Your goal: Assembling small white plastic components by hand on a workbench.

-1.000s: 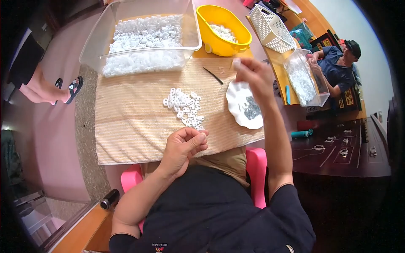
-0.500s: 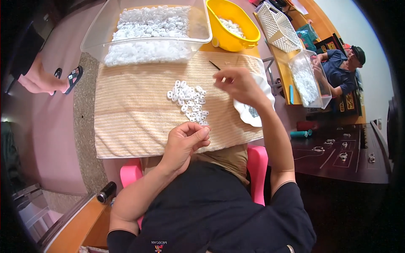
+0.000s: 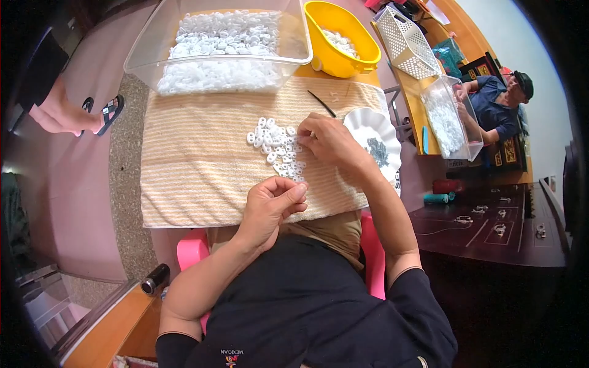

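Note:
A loose pile of small white plastic pieces with holes (image 3: pixel 274 147) lies on the striped towel (image 3: pixel 190 178) in front of me. My left hand (image 3: pixel 274 205) is closed at the near end of the pile, thumb pressed on the index finger; whatever it pinches is too small to tell. At the pile's right edge, my right hand (image 3: pixel 328 141) reaches down with its fingertips drawn together by the white pieces. Anything between them is hidden. Beside its wrist stands a white scalloped dish (image 3: pixel 392 132) holding small grey bits (image 3: pixel 376 151).
At the far side stand a clear plastic bin (image 3: pixel 132 58) heaped with white pieces and a yellow tub (image 3: pixel 319 37). A thin dark stick (image 3: pixel 322 103) lies on the towel. To the right, another person (image 3: pixel 494 101) works at a second clear bin (image 3: pixel 475 147). Someone's legs (image 3: pixel 61 101) show at left.
My right hand has come left and nearer, down to the pile's right edge, uncovering more of the dish. My left hand has hardly moved.

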Available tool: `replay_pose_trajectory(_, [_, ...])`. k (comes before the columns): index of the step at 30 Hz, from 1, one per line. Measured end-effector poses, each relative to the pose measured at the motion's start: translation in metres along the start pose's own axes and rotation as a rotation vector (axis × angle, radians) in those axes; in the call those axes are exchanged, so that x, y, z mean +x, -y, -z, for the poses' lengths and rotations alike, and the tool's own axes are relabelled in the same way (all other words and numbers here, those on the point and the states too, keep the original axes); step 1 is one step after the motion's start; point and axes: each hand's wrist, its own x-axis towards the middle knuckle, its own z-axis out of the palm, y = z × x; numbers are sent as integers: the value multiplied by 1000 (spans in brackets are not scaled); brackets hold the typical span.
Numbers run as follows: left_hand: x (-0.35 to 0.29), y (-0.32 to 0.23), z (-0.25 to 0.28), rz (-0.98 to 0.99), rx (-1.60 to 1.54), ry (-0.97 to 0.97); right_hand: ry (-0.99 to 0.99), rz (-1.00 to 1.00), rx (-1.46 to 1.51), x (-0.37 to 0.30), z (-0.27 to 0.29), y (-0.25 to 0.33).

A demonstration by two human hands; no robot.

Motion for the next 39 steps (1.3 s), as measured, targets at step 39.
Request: replay_pose_trajectory(39, [-5, 3, -8, -64, 4, 15, -336, -227, 359, -99, 23, -20])
